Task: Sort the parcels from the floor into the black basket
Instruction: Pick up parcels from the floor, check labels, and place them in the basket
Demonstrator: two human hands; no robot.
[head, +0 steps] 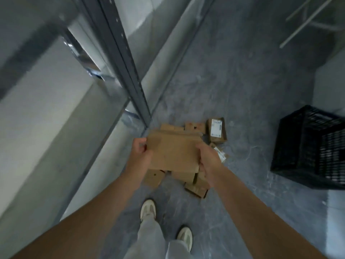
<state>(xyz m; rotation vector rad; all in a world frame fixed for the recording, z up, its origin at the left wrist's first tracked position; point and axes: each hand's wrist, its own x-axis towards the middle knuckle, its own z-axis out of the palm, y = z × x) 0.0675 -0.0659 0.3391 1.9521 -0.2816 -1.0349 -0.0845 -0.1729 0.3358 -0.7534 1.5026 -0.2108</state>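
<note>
Head view: the person holds a flat brown cardboard parcel (173,152) in the air above the pile of parcels (194,181) on the grey floor (233,81). Its broad face is turned up to the camera and its long axis runs left to right between the hands. The left hand (141,150) grips the left end, its thumb curled onto the top face. The right hand (207,161) wraps the right end, its fingertips hidden beneath. The black basket (306,146) stands well apart to the right. A labelled box (216,129) lies at the pile's far edge, near a dark shelf upright (119,58).
</note>
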